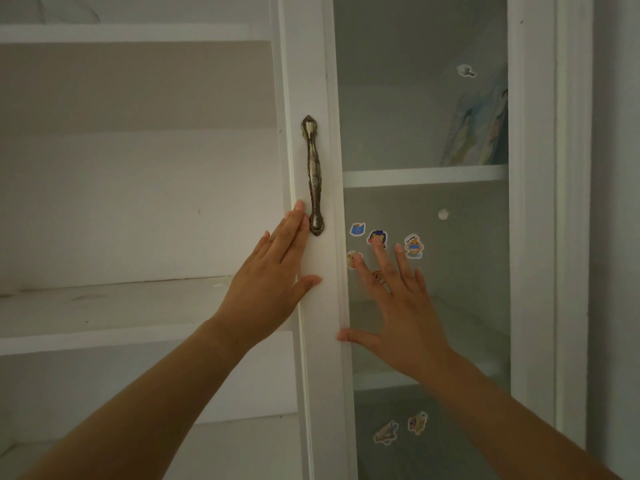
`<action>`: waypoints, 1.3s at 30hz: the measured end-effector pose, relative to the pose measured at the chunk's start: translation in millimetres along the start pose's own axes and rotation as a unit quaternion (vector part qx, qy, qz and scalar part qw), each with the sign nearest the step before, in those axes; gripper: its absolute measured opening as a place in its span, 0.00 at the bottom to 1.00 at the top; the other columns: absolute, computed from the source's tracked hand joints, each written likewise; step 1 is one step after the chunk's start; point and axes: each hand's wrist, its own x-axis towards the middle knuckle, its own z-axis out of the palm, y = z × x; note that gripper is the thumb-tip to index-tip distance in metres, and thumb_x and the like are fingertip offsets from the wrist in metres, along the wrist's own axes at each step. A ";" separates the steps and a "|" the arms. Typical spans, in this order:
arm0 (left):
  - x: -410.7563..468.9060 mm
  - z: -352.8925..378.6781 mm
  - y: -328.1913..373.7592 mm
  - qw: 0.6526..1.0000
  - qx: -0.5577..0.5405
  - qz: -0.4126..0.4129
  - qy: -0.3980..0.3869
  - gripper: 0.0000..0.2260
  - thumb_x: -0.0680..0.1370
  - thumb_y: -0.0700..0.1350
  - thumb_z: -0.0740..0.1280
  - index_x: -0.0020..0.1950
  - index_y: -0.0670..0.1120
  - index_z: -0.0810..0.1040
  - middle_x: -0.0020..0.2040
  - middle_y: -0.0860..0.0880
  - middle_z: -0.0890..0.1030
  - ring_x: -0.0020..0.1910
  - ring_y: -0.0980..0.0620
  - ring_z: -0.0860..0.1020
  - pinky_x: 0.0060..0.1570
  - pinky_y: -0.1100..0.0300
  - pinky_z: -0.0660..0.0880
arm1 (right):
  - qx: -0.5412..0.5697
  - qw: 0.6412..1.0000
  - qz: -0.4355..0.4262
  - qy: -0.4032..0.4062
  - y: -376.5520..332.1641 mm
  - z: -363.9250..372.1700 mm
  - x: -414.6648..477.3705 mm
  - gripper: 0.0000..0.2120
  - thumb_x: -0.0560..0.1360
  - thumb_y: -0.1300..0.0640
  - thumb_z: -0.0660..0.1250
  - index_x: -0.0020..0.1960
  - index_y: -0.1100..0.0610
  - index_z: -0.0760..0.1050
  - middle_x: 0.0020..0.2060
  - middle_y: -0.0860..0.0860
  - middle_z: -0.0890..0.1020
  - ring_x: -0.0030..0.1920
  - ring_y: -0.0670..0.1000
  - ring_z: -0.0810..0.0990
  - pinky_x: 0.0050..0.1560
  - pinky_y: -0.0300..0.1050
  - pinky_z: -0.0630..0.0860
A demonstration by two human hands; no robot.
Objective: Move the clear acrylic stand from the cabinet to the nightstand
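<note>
Both bare forearms come up from the bottom corners, so they're the closest thing in view. Going left to right: the open side of the white cabinet [138, 36] shows plain shelves, and the middle shelf [104, 306] has only some smudges on it as far as I can see. The shelf below looks bare too, though it's dim down there.

Left hand [268, 282] is flat and spread wide against the left edge of the door frame [315, 81], fingers [292, 223] pointing up, thumb stretched out across the white wood. It isn't gripping anything. The fingertips sit right beside the bottom end of the ornate antique-brass handle [313, 174], maybe touching it, can't quite tell.

Right hand [401, 306] is also splayed open with nothing in it, palm toward the glass pane [433, 98], thumb reaching back onto the frame's inner edge.

Cartoon stickers [414, 245] dot the glass around those fingers, two more lower down. Behind the glass there's an inner shelf [426, 175] with a pale, pastel-printed thing [481, 129] leaning in the upper right compartment, too blurry to name.

As for the clear acrylic stand, I can't pick it out anywhere, not on the open shelves nor behind the hazy glass.
</note>
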 end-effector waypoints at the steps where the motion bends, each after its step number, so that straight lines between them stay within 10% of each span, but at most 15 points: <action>1: -0.2 -0.4 -0.6 1.000 0.003 0.001 0.001 0.36 0.76 0.55 0.59 0.73 0.48 0.39 0.74 0.56 0.37 0.72 0.58 0.41 0.69 0.58 0.43 | 0.003 1.000 0.000 0.002 0.0 -0.1 -0.2 0.48 0.63 0.25 0.54 0.73 0.41 0.35 0.74 0.44 0.36 0.74 0.53 0.34 0.69 0.59 0.42; 25: 9.8 16.0 -12.1 1.000 0.010 -0.020 -0.012 0.38 0.76 0.56 0.60 0.70 0.50 0.33 0.73 0.56 0.34 0.75 0.52 0.47 0.68 0.58 0.46 | -0.041 0.999 0.027 -0.015 1.6 10.3 11.1 0.49 0.63 0.25 0.54 0.71 0.40 0.30 0.72 0.45 0.30 0.73 0.55 0.30 0.70 0.58 0.38; 39: 0.7 -25.8 11.6 0.977 0.132 -0.059 -0.157 0.38 0.74 0.65 0.51 0.75 0.48 0.38 0.76 0.49 0.37 0.75 0.47 0.43 0.71 0.43 0.47 | 0.041 0.994 0.058 -0.084 -16.4 -33.9 -4.8 0.42 0.71 0.37 0.64 0.75 0.47 0.45 0.76 0.49 0.45 0.75 0.54 0.47 0.72 0.56 0.56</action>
